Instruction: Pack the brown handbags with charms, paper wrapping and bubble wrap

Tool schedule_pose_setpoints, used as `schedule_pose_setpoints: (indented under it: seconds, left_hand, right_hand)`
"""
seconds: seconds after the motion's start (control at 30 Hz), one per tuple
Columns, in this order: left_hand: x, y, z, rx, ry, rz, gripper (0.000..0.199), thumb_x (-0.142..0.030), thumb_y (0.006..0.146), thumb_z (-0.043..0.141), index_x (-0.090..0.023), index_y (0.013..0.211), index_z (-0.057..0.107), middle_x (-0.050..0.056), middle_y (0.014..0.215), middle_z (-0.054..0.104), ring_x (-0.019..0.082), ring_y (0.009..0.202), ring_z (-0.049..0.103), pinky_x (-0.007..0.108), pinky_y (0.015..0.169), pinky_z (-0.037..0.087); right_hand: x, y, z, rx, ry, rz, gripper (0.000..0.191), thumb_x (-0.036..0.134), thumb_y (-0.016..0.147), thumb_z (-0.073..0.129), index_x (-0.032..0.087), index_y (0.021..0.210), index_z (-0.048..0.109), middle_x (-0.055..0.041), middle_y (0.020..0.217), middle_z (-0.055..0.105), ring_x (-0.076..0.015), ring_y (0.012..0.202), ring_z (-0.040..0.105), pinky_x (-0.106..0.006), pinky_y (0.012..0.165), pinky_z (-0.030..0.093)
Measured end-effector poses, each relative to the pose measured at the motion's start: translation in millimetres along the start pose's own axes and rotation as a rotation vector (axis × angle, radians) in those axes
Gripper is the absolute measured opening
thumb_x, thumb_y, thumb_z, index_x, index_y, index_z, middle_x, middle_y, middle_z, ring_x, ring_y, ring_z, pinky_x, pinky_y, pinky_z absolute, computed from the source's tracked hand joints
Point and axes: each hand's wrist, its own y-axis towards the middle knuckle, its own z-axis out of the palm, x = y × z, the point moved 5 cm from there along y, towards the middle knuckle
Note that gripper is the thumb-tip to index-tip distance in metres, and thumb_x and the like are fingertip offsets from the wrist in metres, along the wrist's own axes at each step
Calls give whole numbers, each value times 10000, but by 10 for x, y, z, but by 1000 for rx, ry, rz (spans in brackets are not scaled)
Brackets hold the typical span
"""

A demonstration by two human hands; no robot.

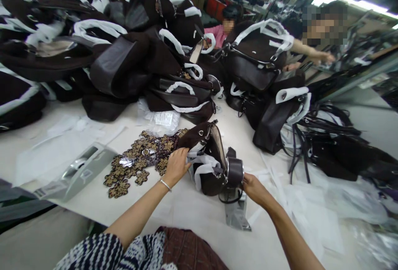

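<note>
A dark brown handbag [211, 181] stands on the table in front of me, its zipped top partly open and its handles wrapped in white paper. My left hand [177, 164] grips the bag's near left side by the wrapped handle. At the other side, my right hand [253, 187] has its fingers closed on a dark strap roll [235, 172] with a shiny metal edge, close against the bag. Below that roll a clear tape dispenser [236, 212] sits on the table. Left of the bag lies a heap of flower-shaped patterned pieces [133, 160].
Dark handbags with white-wrapped handles [124, 65] are piled across the back of the table. More bags [329, 150] lie at the right. A grey metal holder [85, 170] stands at the left. A plastic packet with a label [164, 121] lies behind the flowers. Several people are beyond the pile.
</note>
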Motion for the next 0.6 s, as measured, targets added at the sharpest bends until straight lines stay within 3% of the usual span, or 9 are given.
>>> schedule_pose_setpoints:
  seconds: [0.07, 0.13, 0.2, 0.23, 0.27, 0.43, 0.5, 0.6]
  left_hand:
    - [55, 74, 29, 72, 77, 4, 436, -285, 838, 631, -184, 1248, 523, 112, 1150, 632, 287, 1091, 549, 411, 925, 418]
    - [126, 137, -11, 120, 105, -10, 261, -300, 851, 602, -191, 1088, 618, 98, 1031, 657, 282, 1019, 565, 395, 879, 408]
    - [209, 178, -89, 173, 44, -29, 171, -342, 852, 589, -195, 897, 664, 78, 921, 657, 268, 951, 573, 370, 839, 399]
    - [251, 189, -138, 200, -33, -43, 189, -364, 846, 586, -194, 829, 667, 64, 877, 653, 254, 920, 576, 351, 819, 398]
    - [290, 190, -189, 229, -142, -63, 210, -380, 837, 585, -191, 796, 668, 47, 843, 648, 238, 887, 579, 330, 795, 400]
    - [333, 101, -471, 404, -707, -211, 286, -428, 800, 584, -163, 843, 684, -29, 675, 588, 160, 662, 530, 252, 624, 361]
    - [275, 56, -600, 458, -792, -234, 301, -434, 790, 600, -156, 861, 692, -44, 622, 553, 137, 605, 489, 236, 586, 327]
    - [205, 18, -787, 505, -860, -259, 321, -445, 791, 607, -154, 897, 692, -43, 616, 551, 118, 566, 461, 222, 548, 297]
  right_hand:
    - [67, -12, -209, -145, -258, 1, 263, 208, 739, 448, 186, 741, 710, -37, 776, 714, -243, 804, 663, -393, 825, 516]
    - [257, -33, -472, -454, -461, -67, 290, 176, 769, 421, 183, 803, 710, -66, 890, 727, -250, 877, 668, -409, 878, 499]
    - [519, -57, -625, -728, -521, -212, 296, 173, 828, 418, 174, 920, 699, -88, 1011, 716, -242, 972, 655, -403, 942, 474]
    - [641, -43, -635, -785, -512, -286, 286, 182, 857, 424, 171, 962, 690, -91, 1031, 711, -230, 987, 651, -388, 951, 472]
    - [750, -3, -604, -776, -503, -343, 268, 193, 881, 437, 171, 985, 683, -88, 1029, 710, -218, 979, 652, -371, 944, 477]
    - [1104, 261, -126, -432, -620, -473, 211, 232, 940, 494, 196, 1024, 684, -73, 1072, 707, -213, 1028, 626, -361, 952, 455]
    - [1178, 330, 67, -343, -666, -485, 211, 231, 943, 510, 197, 1066, 677, -71, 1119, 691, -206, 1074, 604, -342, 980, 432]
    - [1216, 487, 399, -94, -785, -416, 241, 223, 910, 559, 207, 1131, 656, -67, 1150, 673, -201, 1075, 598, -302, 941, 436]
